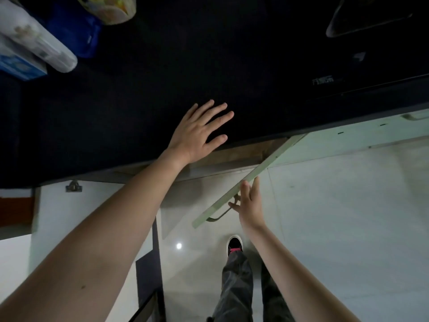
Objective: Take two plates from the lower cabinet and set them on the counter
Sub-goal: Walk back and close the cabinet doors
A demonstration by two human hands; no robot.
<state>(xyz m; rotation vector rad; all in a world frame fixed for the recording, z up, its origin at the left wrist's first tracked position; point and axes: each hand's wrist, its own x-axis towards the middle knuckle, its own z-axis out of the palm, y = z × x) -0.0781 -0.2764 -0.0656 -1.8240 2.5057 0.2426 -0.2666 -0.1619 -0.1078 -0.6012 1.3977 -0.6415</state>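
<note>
The person is leaning over the dark counter (139, 101), and the step in hand looks like opening the lower cabinet, the very start of the task. The left hand (197, 133) is lying flat on the counter near its front edge, fingers spread and holding nothing, probably bracing the body. The right hand (249, 203), at about five o'clock from the left one and well apart from it, is reaching with loose, open fingers to the pale green cabinet door (255, 173), fingertips touching its edge just beside the metal handle (219, 216); it is not gripping the handle. The door is standing ajar, swung out over the tiled floor (348, 217). No plates are showing: they are presumably inside the cabinet under the counter, hidden from here. The next move seems to call for swinging the door wider, then bending down to reach inside. A shoe (234, 245) is showing at six o'clock below.
</note>
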